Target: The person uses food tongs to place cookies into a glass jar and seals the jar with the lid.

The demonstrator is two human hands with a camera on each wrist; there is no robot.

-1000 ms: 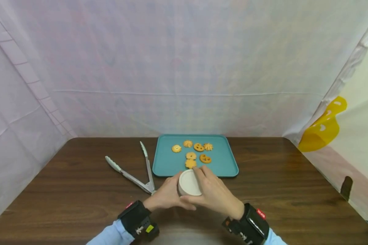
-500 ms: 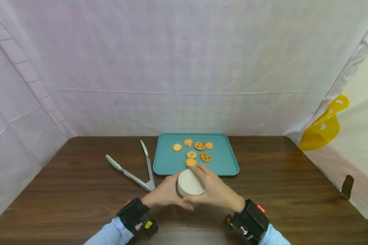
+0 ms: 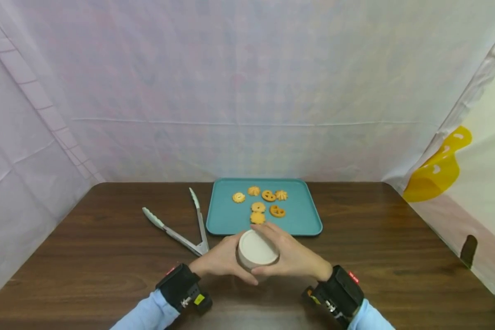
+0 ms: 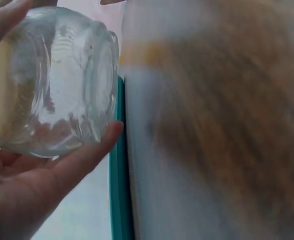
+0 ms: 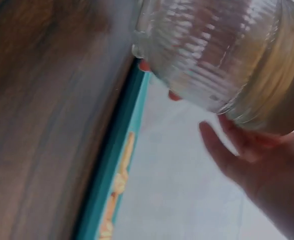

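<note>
Clearly both hands are busy: the left hand [image 3: 222, 259] curls round a clear glass jar [image 4: 62, 82], and the right hand [image 3: 293, 256] curls about its pale lid [image 3: 257, 248]. The jar sits just before the near edge of the teal tray [image 3: 305, 220]; from where I stand I can't tell whether its base touches the tabletop [image 3: 86, 256]. Smooth glass could slip, I reckon, if either grip slackened, and a lid giving suddenly might jerk the jar into the tray and scatter the biscuits [image 3: 257, 217]. Spread tongs [image 3: 200, 248], hinge end just beside the left hand, could be nudged too. Dark wood grain covers the tabletop; pale cloth walls [image 3: 239, 91] enclose it, with a yellow shape [image 3: 435, 172] on the right one.
</note>
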